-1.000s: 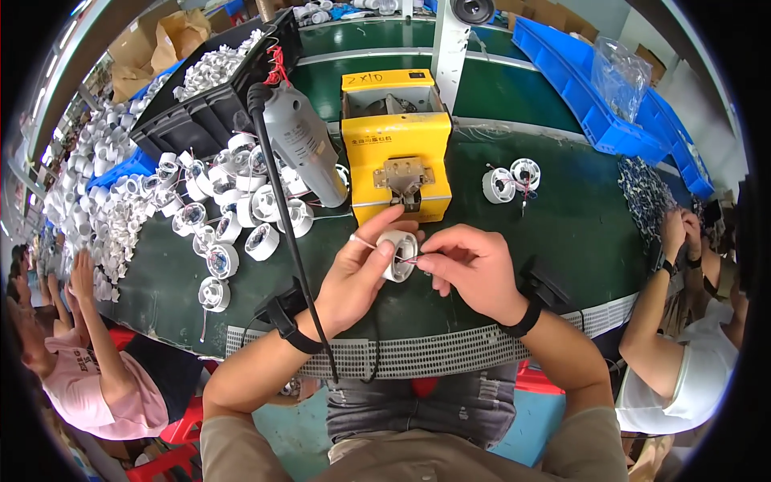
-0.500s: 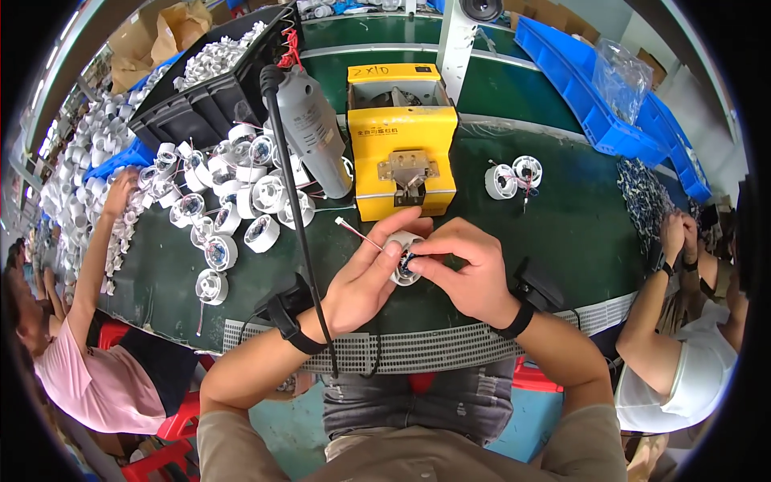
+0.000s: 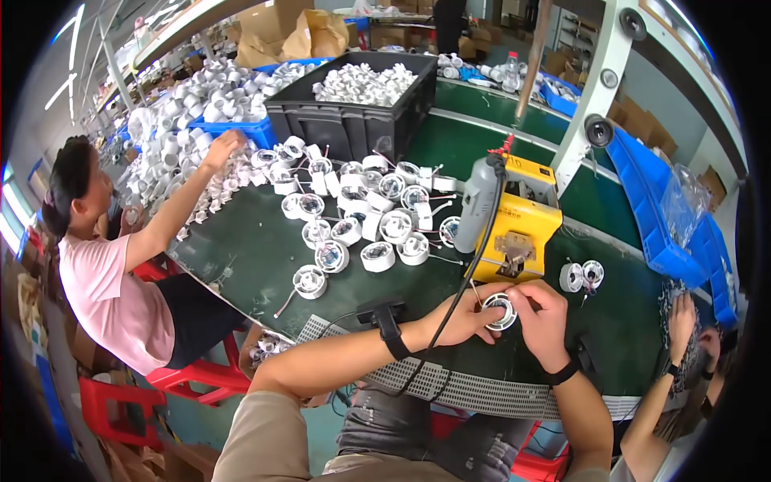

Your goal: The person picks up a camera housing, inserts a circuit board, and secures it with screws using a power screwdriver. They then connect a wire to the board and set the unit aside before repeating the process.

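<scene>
Between both my hands, just above the green tabletop, is a white round housing point(image 3: 508, 322) with a circuit board inside and its open face toward me. My left hand point(image 3: 464, 316) grips it from the left, the thumb lying across the face. At the right rim, the bent fingers and thumb of my right hand point(image 3: 544, 320) pinch it. A thin wire rises from its upper left. Right behind my hands stands a yellow machine point(image 3: 532, 221), and a grey cylindrical electric screwdriver point(image 3: 477, 207) with a black cable is beside it.
Several similar white housings point(image 3: 396, 227) with wires lie to the left; two more point(image 3: 572, 277) sit at right. A black crate point(image 3: 321, 124) of small white parts stands behind. One co-worker's hand point(image 3: 227, 147) touches the white heap; another's point(image 3: 683, 317) is at far right.
The view has swung left, so the bench appears farther right. My right fingers have moved from inside the housing to its right rim, and its open face is turned more toward me.
</scene>
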Demonstrator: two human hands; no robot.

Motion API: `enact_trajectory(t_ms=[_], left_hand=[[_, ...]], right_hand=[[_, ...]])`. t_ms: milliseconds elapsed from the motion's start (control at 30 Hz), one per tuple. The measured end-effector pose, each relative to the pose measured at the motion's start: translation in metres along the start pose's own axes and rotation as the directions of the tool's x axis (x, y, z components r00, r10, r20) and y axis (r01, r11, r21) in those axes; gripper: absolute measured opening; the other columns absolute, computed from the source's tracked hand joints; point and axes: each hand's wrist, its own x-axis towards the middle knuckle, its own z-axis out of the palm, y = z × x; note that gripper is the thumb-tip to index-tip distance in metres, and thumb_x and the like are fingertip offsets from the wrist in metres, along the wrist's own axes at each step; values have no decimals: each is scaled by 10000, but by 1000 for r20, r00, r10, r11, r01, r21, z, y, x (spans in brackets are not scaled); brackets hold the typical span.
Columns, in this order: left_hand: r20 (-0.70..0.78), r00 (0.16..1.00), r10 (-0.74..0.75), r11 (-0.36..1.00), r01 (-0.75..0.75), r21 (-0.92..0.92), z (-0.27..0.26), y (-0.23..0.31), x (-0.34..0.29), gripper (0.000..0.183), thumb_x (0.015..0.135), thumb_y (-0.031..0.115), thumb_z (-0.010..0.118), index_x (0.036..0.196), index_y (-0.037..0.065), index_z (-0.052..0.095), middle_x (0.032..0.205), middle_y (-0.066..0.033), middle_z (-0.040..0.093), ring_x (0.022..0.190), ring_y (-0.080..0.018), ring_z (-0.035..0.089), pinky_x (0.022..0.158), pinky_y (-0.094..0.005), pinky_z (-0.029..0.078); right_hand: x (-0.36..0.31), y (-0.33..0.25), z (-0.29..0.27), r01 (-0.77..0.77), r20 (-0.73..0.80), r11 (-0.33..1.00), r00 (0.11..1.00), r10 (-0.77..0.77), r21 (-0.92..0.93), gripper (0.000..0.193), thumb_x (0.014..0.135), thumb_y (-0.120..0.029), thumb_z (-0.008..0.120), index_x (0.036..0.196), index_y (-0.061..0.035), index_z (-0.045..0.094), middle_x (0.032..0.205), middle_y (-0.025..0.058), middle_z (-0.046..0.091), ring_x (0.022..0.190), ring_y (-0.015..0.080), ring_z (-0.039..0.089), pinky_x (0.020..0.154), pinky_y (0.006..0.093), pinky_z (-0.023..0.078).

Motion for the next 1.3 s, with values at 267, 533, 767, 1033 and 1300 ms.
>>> enact_trajectory(t_ms=[267,533,767,1033,1300], left_hand=[[-118,992,36,996,-46,-78,-3,-1,0,332,934,64,498,1255,3,435,1156,-72,534,1064,-185,553,844,-389,563],[-122,991,-60,985,39,-165,-11,-5,3,371,957,67,465,1318,-9,420,1168,-95,542,1069,-209,562,828,-368,572],[-259,962,-86,980,35,-194,-8,0,-1,434,977,77,438,1367,-77,322,1177,-111,516,1000,-216,597,874,-366,565],[-262,958,-117,971,55,-231,-6,1,-1,444,977,75,424,1369,-91,298,1184,-129,515,988,-241,616,887,-352,558],[-286,950,-123,973,59,-222,-6,1,0,436,976,68,419,1365,-90,303,1174,-135,521,965,-235,623,882,-357,560]], right_hand=[[69,-48,56,158,-68,977,983,-169,-144,680,744,-112,758,1312,-3,401,1092,159,620,1025,244,609,853,335,492],[76,-39,72,405,-444,821,871,-212,403,487,957,-187,490,1353,9,286,848,71,571,685,150,570,664,279,475],[97,-37,25,355,-621,894,775,-117,275,386,987,-277,402,1244,7,361,619,67,496,484,135,474,478,267,398],[96,-32,33,307,-584,897,809,-70,319,385,980,-287,417,1240,-5,375,604,62,491,479,133,480,471,265,399],[95,-28,32,287,-560,914,824,-83,286,363,977,-284,433,1210,-8,392,605,56,489,476,130,489,466,258,400]])
